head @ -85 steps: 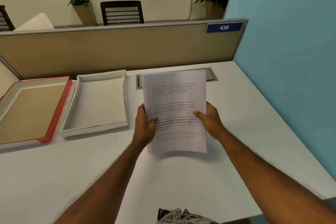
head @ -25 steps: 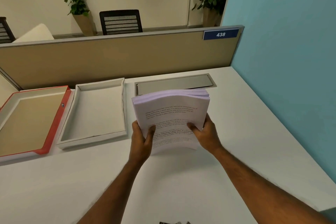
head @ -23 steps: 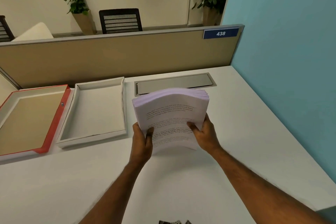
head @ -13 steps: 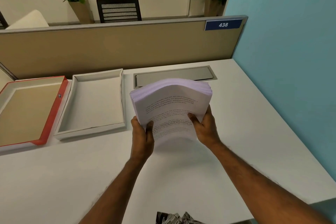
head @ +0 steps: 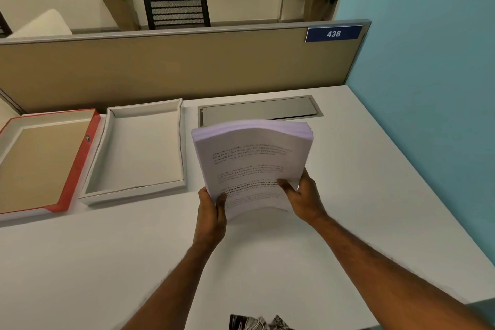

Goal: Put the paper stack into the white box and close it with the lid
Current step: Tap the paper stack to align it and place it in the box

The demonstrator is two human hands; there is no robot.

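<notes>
Stack (head: 251, 166) gripped by both hands, left (head: 210, 209) and right (head: 305, 199), mid-frame; box (head: 139, 190) at its left empty, lid (head: 77, 158) far left unused: nothing placed yet.

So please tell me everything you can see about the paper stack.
The paper stack is a thick bundle of white sheets; the top page carries several paragraphs of black print, too blurred to read. It is held above the desk, to the right of the white box, tilted toward the person and bowed upward in the middle. The left hand and right hand pinch its near corners, thumbs on top.
</notes>
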